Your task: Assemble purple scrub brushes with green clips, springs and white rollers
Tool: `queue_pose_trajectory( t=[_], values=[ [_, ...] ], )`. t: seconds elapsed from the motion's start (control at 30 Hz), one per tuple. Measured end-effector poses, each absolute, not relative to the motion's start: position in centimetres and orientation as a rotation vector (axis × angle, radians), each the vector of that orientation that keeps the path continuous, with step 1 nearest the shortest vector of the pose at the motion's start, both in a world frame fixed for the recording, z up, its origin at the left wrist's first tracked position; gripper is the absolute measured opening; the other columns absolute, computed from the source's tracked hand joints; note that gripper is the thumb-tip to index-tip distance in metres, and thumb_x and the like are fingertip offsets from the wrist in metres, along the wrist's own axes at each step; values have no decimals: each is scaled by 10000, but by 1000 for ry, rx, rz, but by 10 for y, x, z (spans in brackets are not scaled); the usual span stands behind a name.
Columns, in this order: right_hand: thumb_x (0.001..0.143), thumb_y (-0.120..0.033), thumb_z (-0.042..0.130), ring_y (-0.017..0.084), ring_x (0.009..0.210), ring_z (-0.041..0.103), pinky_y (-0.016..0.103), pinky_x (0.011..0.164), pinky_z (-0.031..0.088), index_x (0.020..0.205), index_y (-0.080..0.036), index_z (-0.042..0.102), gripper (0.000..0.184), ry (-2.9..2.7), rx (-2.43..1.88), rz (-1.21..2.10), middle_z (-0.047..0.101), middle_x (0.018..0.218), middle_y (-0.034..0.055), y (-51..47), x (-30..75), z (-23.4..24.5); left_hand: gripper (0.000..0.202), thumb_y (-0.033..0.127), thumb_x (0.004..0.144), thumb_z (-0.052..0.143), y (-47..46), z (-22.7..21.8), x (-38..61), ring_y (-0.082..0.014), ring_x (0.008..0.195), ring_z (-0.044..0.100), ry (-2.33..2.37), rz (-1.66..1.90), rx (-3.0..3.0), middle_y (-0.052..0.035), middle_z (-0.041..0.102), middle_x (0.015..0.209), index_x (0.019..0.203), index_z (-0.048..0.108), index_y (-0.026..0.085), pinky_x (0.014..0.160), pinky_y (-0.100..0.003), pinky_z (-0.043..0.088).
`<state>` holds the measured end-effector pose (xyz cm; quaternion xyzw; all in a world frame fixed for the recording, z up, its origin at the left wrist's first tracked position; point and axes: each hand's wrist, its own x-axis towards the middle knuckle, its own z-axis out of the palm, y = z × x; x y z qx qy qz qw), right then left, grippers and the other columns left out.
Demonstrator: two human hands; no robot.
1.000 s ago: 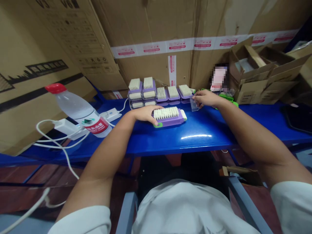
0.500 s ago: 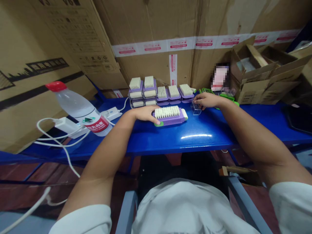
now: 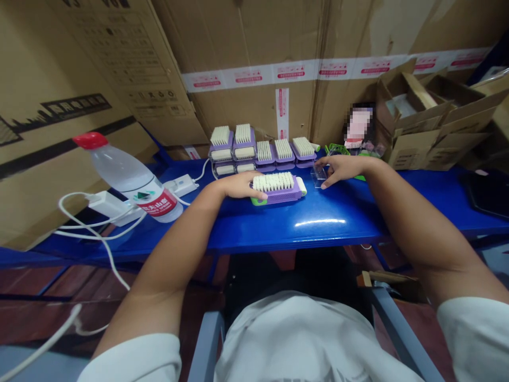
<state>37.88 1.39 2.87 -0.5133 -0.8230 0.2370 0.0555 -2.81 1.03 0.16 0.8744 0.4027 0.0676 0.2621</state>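
Observation:
My left hand [image 3: 240,185] lies on the left end of a purple scrubbing brush [image 3: 276,197], its fingers curled around the green end cap. The brush has cream bristles facing up and sits flat on the blue table [image 3: 318,233]. My right hand [image 3: 344,168] is just to the right of the brush, with its thumb and fingers around a small clear plastic piece [image 3: 318,178]. That piece rests on the tabletop and is partly hidden by my fingers.
Several purple brushes [image 3: 254,151] stand in stacked rows at the table's back. To the left lie a water bottle [image 3: 131,178], a white power strip [image 3: 181,185] and white cables. Open cardboard boxes [image 3: 429,122] stand at the back right, and green plastic parts [image 3: 337,149] lie behind my right hand.
The clear piece has come down to the tabletop beside the brush. My right hand has moved slightly left over it. The brush has turned a little, so it lies straighter.

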Motion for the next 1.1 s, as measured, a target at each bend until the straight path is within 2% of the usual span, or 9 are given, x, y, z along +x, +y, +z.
queue_pose_trajectory(
  t=[0.17, 0.37, 0.6, 0.83, 1.0, 1.1],
  values=[
    [621, -624, 1011, 398, 1038, 829, 516, 1012, 658, 1422, -231, 794, 918, -2515, -1584, 697, 865, 1134, 113, 14, 377, 27, 879, 817, 741, 846, 8, 3, -26, -401, 1332, 770, 1105, 197, 2370, -151, 818, 1428, 1356, 755, 195, 1121, -441, 592],
    [598, -678, 977, 387, 1037, 816, 499, 1000, 637, 1384, -204, 793, 936, -2567, -1592, 672, 855, 1213, 133, 13, 377, 31, 873, 811, 740, 865, 7, 5, -26, -395, 1321, 784, 1110, 172, 2382, -122, 838, 1426, 1370, 778, 213, 1100, -434, 609],
    [580, -661, 965, 402, 1039, 807, 521, 980, 638, 1353, -200, 766, 922, -2552, -1599, 696, 836, 1236, 148, 10, 375, 33, 885, 807, 735, 846, 3, 10, -25, -397, 1330, 785, 1156, 140, 2380, -124, 837, 1432, 1383, 780, 207, 1121, -433, 603],
    [590, -620, 970, 392, 995, 806, 510, 956, 630, 1333, -206, 753, 877, -2543, -1608, 713, 830, 1093, 114, 11, 375, 32, 870, 774, 796, 844, 5, 12, -26, -392, 1354, 779, 1179, 127, 2424, -113, 825, 1491, 1472, 771, 232, 1136, -437, 604],
    [571, -595, 989, 394, 1011, 803, 511, 945, 634, 1299, -206, 757, 858, -2555, -1602, 700, 822, 1104, 121, 10, 374, 31, 964, 687, 650, 978, 7, 15, -30, -417, 1399, 771, 1138, 70, 2392, -108, 820, 1533, 1480, 782, 237, 1175, -453, 599],
    [578, -573, 1000, 387, 1007, 801, 507, 932, 639, 1298, -215, 754, 841, -2569, -1606, 705, 820, 1104, 117, 9, 373, 29, 977, 671, 612, 1001, 6, 17, -32, -417, 1371, 787, 1132, 38, 2408, -107, 834, 1506, 1464, 798, 238, 1161, -451, 606]
  ],
)
